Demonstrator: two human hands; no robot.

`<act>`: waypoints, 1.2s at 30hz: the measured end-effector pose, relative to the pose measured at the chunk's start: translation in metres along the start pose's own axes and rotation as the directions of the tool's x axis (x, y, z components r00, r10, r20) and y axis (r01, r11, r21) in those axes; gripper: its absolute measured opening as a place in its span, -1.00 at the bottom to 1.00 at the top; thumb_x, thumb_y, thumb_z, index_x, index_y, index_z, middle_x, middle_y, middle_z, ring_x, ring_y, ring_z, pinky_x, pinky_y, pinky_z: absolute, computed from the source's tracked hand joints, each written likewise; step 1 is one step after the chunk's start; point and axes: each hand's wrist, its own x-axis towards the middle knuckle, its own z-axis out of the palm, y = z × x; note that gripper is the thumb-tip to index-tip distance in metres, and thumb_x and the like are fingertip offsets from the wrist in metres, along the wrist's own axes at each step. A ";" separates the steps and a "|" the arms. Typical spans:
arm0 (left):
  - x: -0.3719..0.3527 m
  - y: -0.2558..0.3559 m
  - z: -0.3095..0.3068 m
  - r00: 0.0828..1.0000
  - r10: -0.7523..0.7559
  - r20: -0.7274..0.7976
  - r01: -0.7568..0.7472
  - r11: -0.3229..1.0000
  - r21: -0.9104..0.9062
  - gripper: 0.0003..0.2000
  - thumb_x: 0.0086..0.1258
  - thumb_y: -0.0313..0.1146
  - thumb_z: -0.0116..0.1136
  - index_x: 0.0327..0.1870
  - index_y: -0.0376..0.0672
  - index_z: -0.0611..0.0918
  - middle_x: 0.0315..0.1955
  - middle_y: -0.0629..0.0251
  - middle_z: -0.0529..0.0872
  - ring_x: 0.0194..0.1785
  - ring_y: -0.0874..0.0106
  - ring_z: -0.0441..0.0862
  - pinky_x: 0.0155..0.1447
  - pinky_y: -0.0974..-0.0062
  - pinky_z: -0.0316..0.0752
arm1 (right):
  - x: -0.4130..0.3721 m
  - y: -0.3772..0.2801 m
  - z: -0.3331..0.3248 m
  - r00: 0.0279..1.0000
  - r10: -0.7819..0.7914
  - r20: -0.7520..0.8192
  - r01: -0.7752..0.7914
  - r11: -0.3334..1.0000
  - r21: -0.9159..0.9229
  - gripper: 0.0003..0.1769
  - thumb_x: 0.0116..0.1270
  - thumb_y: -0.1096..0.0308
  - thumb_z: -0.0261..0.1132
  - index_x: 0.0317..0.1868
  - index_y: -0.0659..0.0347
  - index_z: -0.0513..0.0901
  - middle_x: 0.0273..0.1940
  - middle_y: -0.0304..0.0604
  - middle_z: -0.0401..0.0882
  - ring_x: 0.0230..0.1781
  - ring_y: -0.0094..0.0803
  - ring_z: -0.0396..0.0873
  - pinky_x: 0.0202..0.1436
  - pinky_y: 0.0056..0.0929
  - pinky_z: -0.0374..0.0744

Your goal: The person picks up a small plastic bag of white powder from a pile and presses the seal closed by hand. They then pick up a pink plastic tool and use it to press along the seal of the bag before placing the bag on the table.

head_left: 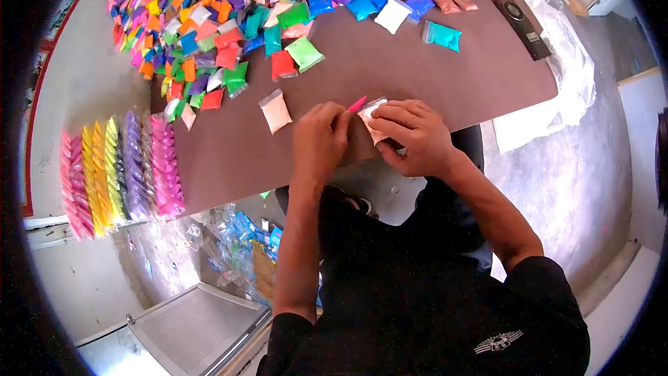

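While my left hand [320, 141] pinches a pink stick [357, 104], my right hand [415, 136] pinches a small clear packet [371, 113] at the brown surface's [417, 73] near edge. Beyond lies a heap of coloured packets [209, 14], their print too small to read.

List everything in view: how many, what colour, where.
table: one, brown, centre.
loose packets: a heap, many colours, table's far left.
sorted packet rows: several, pink, yellow, purple, beside table's left end.
peach packet: one, alone, table's middle.
teal packet: one, alone, far right.
black device: one, table's right edge.
plastic sheet: one, clear, right of table.
pale packet: one, whitish, near table edge.
pink strip: one, at pale packet's top.
left hand: pinching pink strip.
right hand: holding pale packet.
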 end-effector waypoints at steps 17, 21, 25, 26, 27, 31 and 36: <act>0.031 0.011 0.011 0.997 0.072 0.031 -0.073 0.996 0.054 -0.84 0.44 -0.31 0.27 -0.29 -0.19 0.74 -0.30 0.13 0.74 -0.20 0.03 0.72 -0.13 0.11 0.59 | -0.002 0.004 0.001 0.999 -0.022 0.033 0.023 0.999 -0.026 -0.57 0.18 0.31 0.49 0.10 0.08 0.73 0.14 -0.19 0.68 0.19 -0.11 0.65 0.26 -0.12 0.61; 0.010 0.014 -0.002 0.999 0.018 0.042 -0.018 1.000 0.006 -0.85 0.43 -0.32 0.30 -0.27 -0.21 0.74 -0.31 0.11 0.76 -0.21 0.03 0.72 -0.12 0.13 0.59 | -0.002 0.001 0.000 1.000 0.004 0.027 -0.004 1.000 -0.004 -0.55 0.18 0.32 0.49 0.11 0.09 0.72 0.13 -0.19 0.69 0.17 -0.11 0.65 0.28 -0.12 0.60; -0.005 0.009 -0.005 0.998 -0.057 0.038 0.060 0.994 -0.087 -0.87 0.42 -0.35 0.34 -0.26 -0.23 0.75 -0.31 0.08 0.77 -0.21 0.04 0.73 -0.11 0.15 0.59 | 0.001 0.001 0.002 1.000 -0.010 0.010 0.009 1.000 0.010 -0.58 0.18 0.33 0.47 0.09 0.09 0.73 0.10 -0.17 0.70 0.14 -0.09 0.67 0.24 -0.12 0.61; -0.006 0.007 -0.004 0.998 -0.062 0.019 0.062 0.997 -0.048 -0.87 0.42 -0.36 0.34 -0.25 -0.24 0.75 -0.30 0.07 0.77 -0.22 0.04 0.74 -0.12 0.15 0.59 | 0.000 0.001 0.001 1.000 -0.011 0.014 0.011 1.000 0.004 -0.59 0.18 0.34 0.47 0.08 0.09 0.73 0.09 -0.16 0.70 0.13 -0.09 0.67 0.22 -0.12 0.61; -0.004 0.003 -0.004 0.998 -0.063 0.016 0.063 0.997 -0.049 -0.87 0.42 -0.36 0.34 -0.25 -0.24 0.75 -0.30 0.07 0.77 -0.22 0.04 0.74 -0.12 0.15 0.59 | 0.000 0.001 0.001 1.000 -0.015 0.016 0.015 1.000 0.004 -0.59 0.18 0.34 0.47 0.08 0.09 0.73 0.09 -0.16 0.70 0.13 -0.09 0.67 0.22 -0.12 0.61; -0.002 0.001 -0.006 0.999 -0.042 -0.020 0.042 0.999 0.015 -0.87 0.44 -0.38 0.36 -0.22 -0.28 0.76 -0.32 0.05 0.79 -0.29 0.17 0.77 -0.16 0.31 0.62 | 0.003 0.001 -0.001 0.999 0.041 -0.008 -0.040 0.999 0.035 -0.63 0.19 0.33 0.48 0.04 0.08 0.73 0.08 -0.15 0.72 0.10 -0.10 0.68 0.17 -0.11 0.61; -0.014 0.026 -0.007 0.986 -0.162 0.026 0.164 0.967 -0.197 -0.88 0.42 -0.37 0.34 -0.26 -0.24 0.75 -0.34 0.06 0.77 -0.28 0.06 0.74 -0.14 0.18 0.60 | 0.003 -0.001 0.002 0.997 0.055 -0.048 -0.054 0.998 0.014 -0.66 0.20 0.28 0.51 0.00 0.07 0.74 0.06 -0.15 0.73 0.07 -0.12 0.69 0.14 -0.12 0.62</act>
